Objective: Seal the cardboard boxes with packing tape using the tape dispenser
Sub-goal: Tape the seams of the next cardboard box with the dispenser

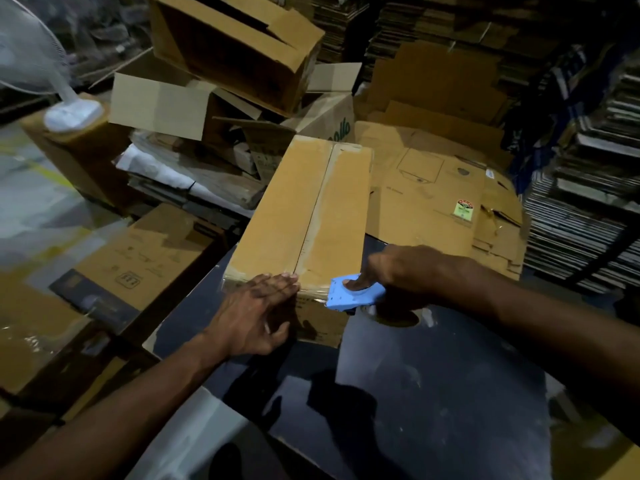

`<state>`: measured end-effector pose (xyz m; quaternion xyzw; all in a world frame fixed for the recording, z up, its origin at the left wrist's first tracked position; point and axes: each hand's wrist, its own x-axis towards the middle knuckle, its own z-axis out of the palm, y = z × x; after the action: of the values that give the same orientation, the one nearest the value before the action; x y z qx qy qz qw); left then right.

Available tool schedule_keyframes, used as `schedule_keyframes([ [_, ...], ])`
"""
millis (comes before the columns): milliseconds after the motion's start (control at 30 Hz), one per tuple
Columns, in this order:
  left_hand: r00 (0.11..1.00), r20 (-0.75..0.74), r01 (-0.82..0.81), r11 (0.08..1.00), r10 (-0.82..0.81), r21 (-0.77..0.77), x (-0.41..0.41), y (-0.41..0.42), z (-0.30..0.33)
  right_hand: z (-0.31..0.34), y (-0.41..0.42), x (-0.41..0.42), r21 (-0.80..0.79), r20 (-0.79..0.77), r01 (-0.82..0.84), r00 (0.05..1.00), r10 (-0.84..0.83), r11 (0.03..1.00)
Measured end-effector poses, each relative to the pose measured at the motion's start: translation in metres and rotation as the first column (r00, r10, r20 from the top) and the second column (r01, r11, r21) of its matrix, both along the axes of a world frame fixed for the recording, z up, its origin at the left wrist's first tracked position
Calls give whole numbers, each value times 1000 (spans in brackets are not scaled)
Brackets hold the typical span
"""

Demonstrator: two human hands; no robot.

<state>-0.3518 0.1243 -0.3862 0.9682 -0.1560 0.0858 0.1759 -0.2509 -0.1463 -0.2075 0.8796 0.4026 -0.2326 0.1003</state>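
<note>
Dark worktable [433, 393] under everything, dusty, scuffed. Long cardboard box [304, 216] lies on the table, running away from me, flaps closed, a tape strip [320, 209] down the centre seam and clear tape wrapped over its near end. Beyond the box: a heap of open cartons [228, 53]; right of the box, flattened cardboard sheets [433, 188]; far left of it, a white fan [41, 64] standing on another carton.

My left hand [256, 313] lies flat, fingers straight, pressing on the box's near top edge and front face. My right hand [398, 275] grips the blue tape dispenser [349, 294], index finger laid on top of it, dispenser against the box's near right corner. Tape roll mostly hidden under my hand.
</note>
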Motion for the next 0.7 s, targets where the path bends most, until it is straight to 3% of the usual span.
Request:
schedule_keyframes([
  [133, 1000, -20, 3, 1000, -3, 1, -1, 0, 1, 28, -19, 5, -83, 83, -14, 996, 21, 996],
  [300, 1000, -18, 14, 1000, -14, 10, 1, 1, -2, 32, -51, 6, -145, -8, 62, 998, -64, 987],
  [600, 1000, -7, 19, 1000, -19, 2, 2, -1, 1, -5, -76, 6, -10, -131, 166, 977, -166, 986],
  [700, 1000, -2, -29, 1000, 29, -1, 3, -9, 8, -18, -85, 8, 52, -111, 125, 987, -119, 991],
])
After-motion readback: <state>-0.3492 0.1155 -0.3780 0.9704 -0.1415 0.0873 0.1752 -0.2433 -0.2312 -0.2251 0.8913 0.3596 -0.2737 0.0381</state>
